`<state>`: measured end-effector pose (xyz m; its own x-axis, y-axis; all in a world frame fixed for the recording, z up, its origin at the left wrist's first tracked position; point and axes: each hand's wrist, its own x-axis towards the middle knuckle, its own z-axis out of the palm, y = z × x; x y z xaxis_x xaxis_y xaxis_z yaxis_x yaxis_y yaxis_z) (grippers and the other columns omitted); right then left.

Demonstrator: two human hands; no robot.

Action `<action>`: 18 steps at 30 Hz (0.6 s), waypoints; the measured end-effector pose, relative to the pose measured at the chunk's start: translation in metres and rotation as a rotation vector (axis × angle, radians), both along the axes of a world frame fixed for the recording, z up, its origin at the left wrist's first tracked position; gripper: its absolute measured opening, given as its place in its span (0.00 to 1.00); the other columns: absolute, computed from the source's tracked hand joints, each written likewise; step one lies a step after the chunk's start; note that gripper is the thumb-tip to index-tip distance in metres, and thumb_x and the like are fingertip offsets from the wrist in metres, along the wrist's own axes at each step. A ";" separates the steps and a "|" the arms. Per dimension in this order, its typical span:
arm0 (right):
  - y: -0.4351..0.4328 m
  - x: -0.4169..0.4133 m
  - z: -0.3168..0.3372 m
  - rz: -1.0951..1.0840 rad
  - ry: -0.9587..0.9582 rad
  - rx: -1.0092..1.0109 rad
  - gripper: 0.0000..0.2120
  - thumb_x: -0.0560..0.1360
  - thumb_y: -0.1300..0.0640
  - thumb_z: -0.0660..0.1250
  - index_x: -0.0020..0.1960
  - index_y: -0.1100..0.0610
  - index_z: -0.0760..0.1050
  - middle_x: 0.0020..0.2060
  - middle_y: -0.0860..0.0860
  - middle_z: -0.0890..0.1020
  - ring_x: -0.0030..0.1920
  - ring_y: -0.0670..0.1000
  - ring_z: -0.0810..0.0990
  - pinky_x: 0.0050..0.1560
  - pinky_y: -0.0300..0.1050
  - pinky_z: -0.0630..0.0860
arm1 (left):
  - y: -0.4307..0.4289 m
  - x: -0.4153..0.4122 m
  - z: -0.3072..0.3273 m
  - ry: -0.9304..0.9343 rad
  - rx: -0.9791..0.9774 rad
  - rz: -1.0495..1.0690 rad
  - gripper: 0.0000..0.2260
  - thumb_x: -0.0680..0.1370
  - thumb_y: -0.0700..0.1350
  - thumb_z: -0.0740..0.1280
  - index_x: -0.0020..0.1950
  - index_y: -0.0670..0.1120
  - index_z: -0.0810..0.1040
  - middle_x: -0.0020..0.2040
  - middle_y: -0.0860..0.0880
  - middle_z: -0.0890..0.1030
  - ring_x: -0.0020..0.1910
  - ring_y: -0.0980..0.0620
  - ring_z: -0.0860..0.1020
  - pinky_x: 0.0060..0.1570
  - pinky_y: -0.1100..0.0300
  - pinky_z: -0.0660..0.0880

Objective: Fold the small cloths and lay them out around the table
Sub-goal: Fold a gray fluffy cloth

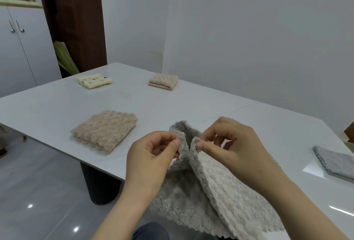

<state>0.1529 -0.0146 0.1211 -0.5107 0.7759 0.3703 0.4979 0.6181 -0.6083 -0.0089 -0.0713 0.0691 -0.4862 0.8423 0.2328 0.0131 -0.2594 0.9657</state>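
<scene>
Five small cloths were in view: four lay folded on the one white table (pixel 191 103), namely a near beige cloth (pixel 104 130), a far beige cloth (pixel 163 81), one cream spotted cloth (pixel 94 80) and one folded grey cloth (pixel 335 163), while one pale fleecy cloth (pixel 220 191) was unfolded. There were two hands, a left hand (pixel 151 161) and a right hand (pixel 235 147), each pinching that fifth cloth. The single white cabinet (pixel 23 52) had two doors and two metal handles (pixel 11 27), and one dark pedestal leg (pixel 99 184) showed under the table.
</scene>
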 end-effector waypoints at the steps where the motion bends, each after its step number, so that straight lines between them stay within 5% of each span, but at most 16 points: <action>1: -0.001 -0.002 0.001 0.005 -0.015 0.029 0.07 0.70 0.49 0.73 0.35 0.48 0.79 0.40 0.43 0.79 0.36 0.47 0.78 0.36 0.33 0.71 | -0.001 0.001 0.001 0.005 0.005 -0.001 0.06 0.72 0.37 0.72 0.39 0.49 0.84 0.36 0.46 0.84 0.36 0.47 0.83 0.41 0.60 0.82; 4: -0.003 -0.005 0.002 0.074 0.007 0.025 0.07 0.71 0.54 0.73 0.35 0.50 0.77 0.44 0.41 0.82 0.32 0.47 0.77 0.34 0.32 0.71 | -0.004 0.003 0.005 0.019 0.015 0.005 0.06 0.72 0.38 0.73 0.38 0.50 0.85 0.35 0.48 0.84 0.35 0.49 0.83 0.43 0.55 0.82; 9: -0.003 -0.005 0.001 0.119 0.076 -0.034 0.07 0.71 0.58 0.73 0.36 0.52 0.78 0.24 0.43 0.78 0.23 0.44 0.72 0.27 0.34 0.67 | -0.006 0.005 0.012 -0.014 0.038 0.012 0.04 0.70 0.40 0.74 0.37 0.48 0.85 0.34 0.48 0.84 0.33 0.51 0.82 0.42 0.52 0.82; 18: 0.000 -0.007 0.005 0.122 0.106 0.001 0.06 0.71 0.56 0.73 0.37 0.51 0.80 0.28 0.45 0.79 0.27 0.44 0.73 0.29 0.30 0.66 | -0.008 0.004 0.017 0.066 0.077 0.003 0.10 0.71 0.38 0.72 0.38 0.54 0.85 0.34 0.50 0.84 0.34 0.51 0.82 0.42 0.53 0.82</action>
